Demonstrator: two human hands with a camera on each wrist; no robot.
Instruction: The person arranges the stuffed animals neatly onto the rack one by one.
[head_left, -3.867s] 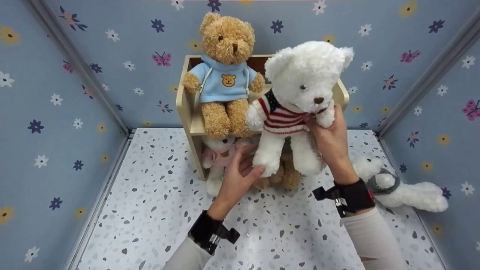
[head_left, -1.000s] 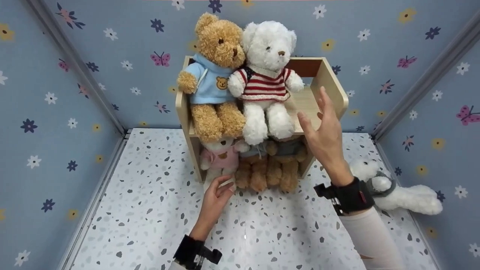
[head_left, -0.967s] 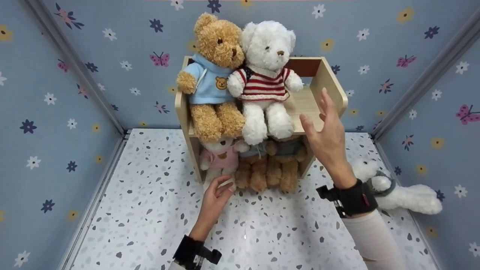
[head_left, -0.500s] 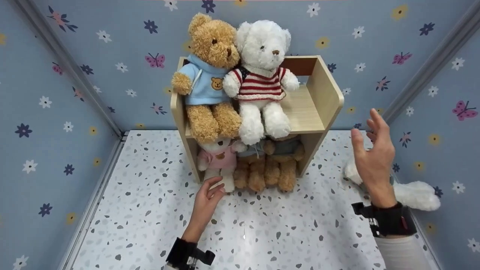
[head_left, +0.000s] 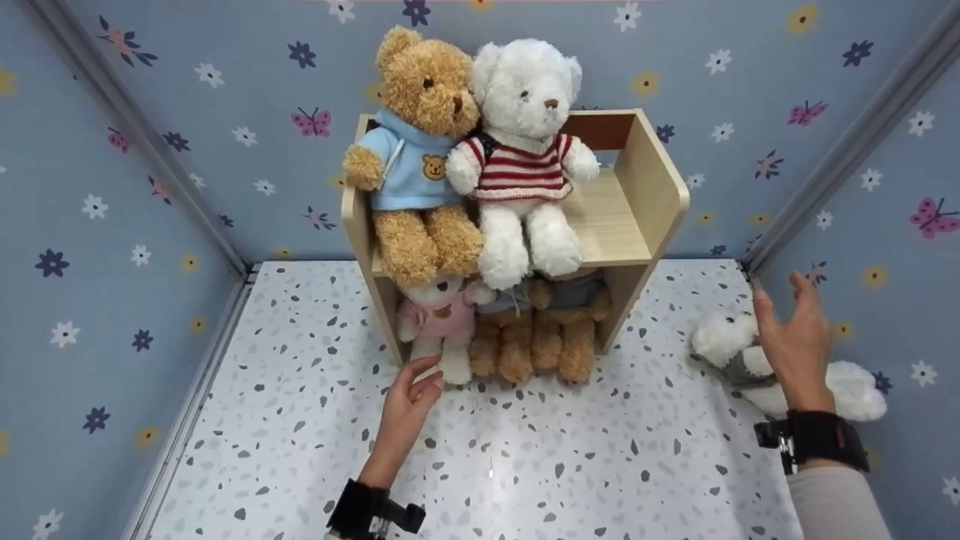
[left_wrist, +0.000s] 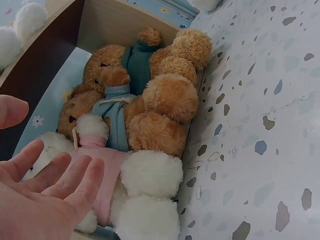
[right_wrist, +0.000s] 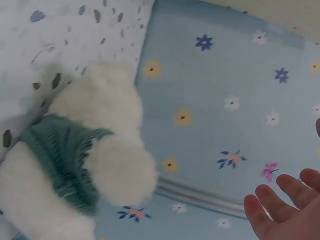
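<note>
My right hand (head_left: pixel 799 345), fingers extended and holding nothing, hovers over a white teddy bear (head_left: pixel 720 341) lying on its side on the floor at the right. That bear wears a grey-green knit top (right_wrist: pixel 65 160), and my hand and forearm partly cover it in the head view. My left hand (head_left: pixel 405 401) is relaxed and holds nothing, in front of a white bear in a pink top (left_wrist: pixel 107 165) on the lower shelf. Above, a white bear in a red-striped sweater (head_left: pixel 525 169) sits against a tan bear in a blue hoodie (head_left: pixel 420 165).
A wooden two-level shelf (head_left: pixel 660 187) stands against the back wall, with bare board (head_left: pixel 607 225) right of the striped bear. Two brown bears (left_wrist: pixel 165 100) sit beside the pink-topped one below. Patterned walls (head_left: pixel 97 225) flank the speckled floor (head_left: pixel 525 465).
The striped white bear went from my hands to the upper shelf beside the tan bear, which now leans. My right hand let go and moved right, above the lying bear; my left drew back slightly.
</note>
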